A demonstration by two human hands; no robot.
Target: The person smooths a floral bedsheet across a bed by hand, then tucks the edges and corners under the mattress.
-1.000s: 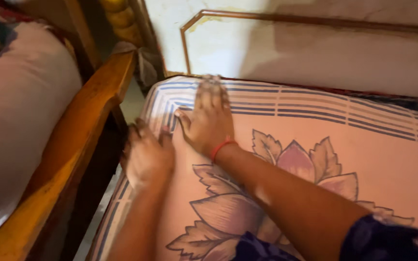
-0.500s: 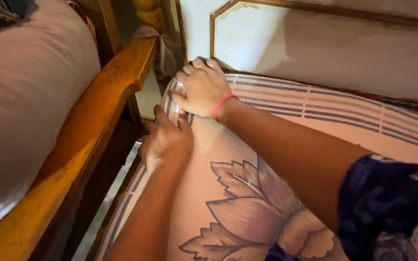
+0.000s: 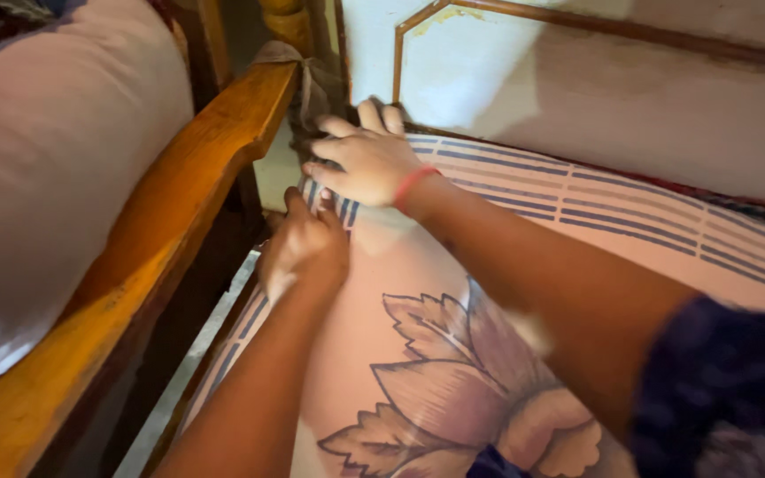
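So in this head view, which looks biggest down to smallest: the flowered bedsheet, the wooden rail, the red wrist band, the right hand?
1. Flowered bedsheet, filling most of the frame.
2. Wooden rail, though it lies near the camera, so its look may flatter it.
3. Right hand.
4. Red wrist band, by far the smallest.

hands: 2, left hand [image 3: 305, 252] + right hand [image 3: 367, 161], both on sheet corner
wristband: 1, red [image 3: 412, 183], on right wrist
bedsheet: 1, pink w/ blue stripes [image 3: 577, 199]
flower print: 1 large lotus [image 3: 462, 381] seen on sheet
wooden rail: 1 [image 3: 135, 265], left of bed
cushion: 1, pale [image 3: 55, 150], beyond rail
cloth tie: 1, knotted at post [image 3: 298, 75]
wall panel frame: 1 [image 3: 577, 18]
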